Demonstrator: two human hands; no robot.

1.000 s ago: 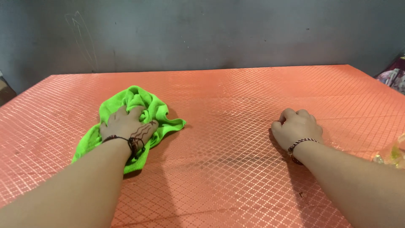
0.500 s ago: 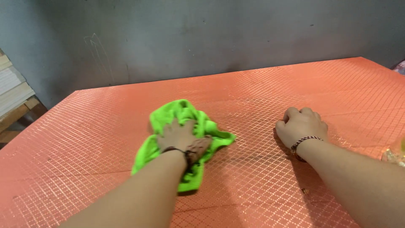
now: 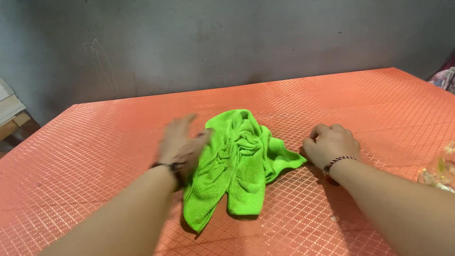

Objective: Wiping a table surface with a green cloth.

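From the head camera, a bright green cloth [image 3: 239,161] lies crumpled near the middle of an orange table [image 3: 95,142] with a diamond-pattern cover. The left hand [image 3: 182,144] is at the cloth's left edge, fingers loosely spread and flat – it is blurred, so I cannot tell whether it presses the cloth or merely brushes it. The right hand [image 3: 331,144] rests on the table just beside the cloth's right corner, curled into a loose fist and holding nothing. A clear wrapper [image 3: 438,173] lies at the right edge, and a grey wall [image 3: 237,42] stands behind.

The risk, as I judge it: the cloth is bunched into folds, so a sweep could drag it as a lump and miss patches – or the cloth could slip from under an open palm.

Half a second ago the left hand lay on top of the cloth; now it sits off to the left side, and the cloth is closer to the right hand.
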